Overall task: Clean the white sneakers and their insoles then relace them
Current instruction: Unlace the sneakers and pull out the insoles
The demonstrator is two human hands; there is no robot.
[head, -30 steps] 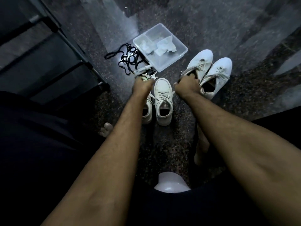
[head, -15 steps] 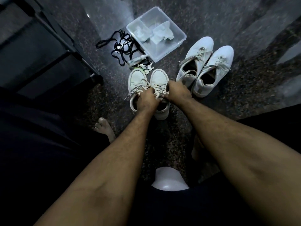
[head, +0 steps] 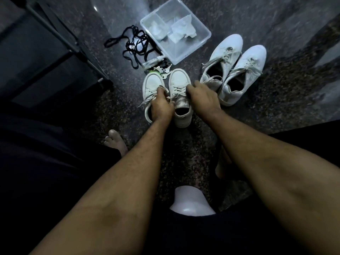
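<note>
White sneakers (head: 166,97) sit laced on the floor under the fingers: the left hand (head: 161,105) pinches a lace (head: 147,102), the right hand (head: 203,98) rests loose-fingered just beside. Likely unlacing is only starting; cleaning, insoles and relacing remain.

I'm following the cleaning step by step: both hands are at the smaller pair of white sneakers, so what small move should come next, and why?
Probably pull the lace loose on the left small sneaker. The left hand already has its fingers curled at that shoe's laces, both small sneakers are laced, and the right hand rests at the right small sneaker. The insoles cannot come out easily while laced.
</note>
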